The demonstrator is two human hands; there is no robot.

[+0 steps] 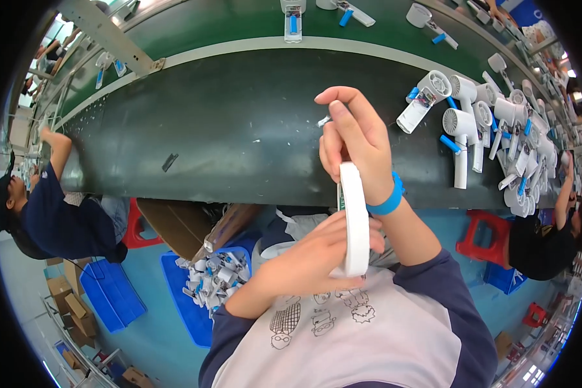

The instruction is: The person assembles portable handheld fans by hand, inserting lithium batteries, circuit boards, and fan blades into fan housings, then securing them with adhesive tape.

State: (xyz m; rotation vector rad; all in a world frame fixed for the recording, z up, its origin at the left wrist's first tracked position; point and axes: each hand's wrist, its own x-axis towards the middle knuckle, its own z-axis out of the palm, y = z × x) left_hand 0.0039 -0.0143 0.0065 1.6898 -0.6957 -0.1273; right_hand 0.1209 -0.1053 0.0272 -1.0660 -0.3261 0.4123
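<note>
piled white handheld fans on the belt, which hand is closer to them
Right: the right hand is left of the piled fans; the left hand is farther off, lower in view near the shirt.

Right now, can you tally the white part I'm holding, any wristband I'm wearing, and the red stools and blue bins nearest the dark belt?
White part: 1
Blue wristband: 1
Red stools: 2
Blue bins: 3
Total: 7
Left out: a small red thing at lower right, too small to identify.
</note>
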